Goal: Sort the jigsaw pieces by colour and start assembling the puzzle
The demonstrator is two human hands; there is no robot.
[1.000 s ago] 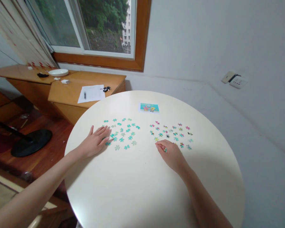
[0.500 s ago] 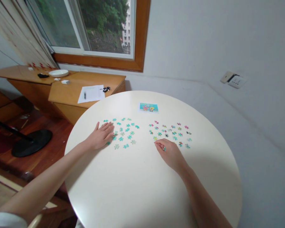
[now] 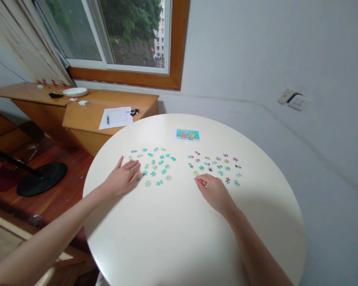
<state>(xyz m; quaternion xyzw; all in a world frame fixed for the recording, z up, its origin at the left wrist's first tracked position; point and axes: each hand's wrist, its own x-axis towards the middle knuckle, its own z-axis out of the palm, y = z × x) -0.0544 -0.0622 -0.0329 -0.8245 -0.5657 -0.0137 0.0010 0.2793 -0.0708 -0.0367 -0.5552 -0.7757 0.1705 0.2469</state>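
Note:
On the round cream table [image 3: 173, 234] lie two loose groups of small jigsaw pieces. My left hand [image 3: 123, 177] lies flat with fingers stretched out, its fingertips touching the near-left edge of the teal pieces [image 3: 155, 165]. My right hand [image 3: 213, 191] is curled at the near-left edge of the mixed pink, yellow and teal pieces [image 3: 217, 167], pinching one small teal piece [image 3: 207, 186] between thumb and fingers. A small cartoon reference picture [image 3: 187, 134] lies farther back on the table.
A wooden cabinet [image 3: 86, 119] stands to the left under the window, carrying a sheet of paper [image 3: 115, 117], keys [image 3: 134, 112] and a white plate [image 3: 74, 91]. A black round stand base [image 3: 41, 178] rests on the wooden floor. A wall socket [image 3: 295, 99] is on the right.
My left hand slid a little along the edge of the teal pieces. My right hand stayed curled on its small piece and barely moved.

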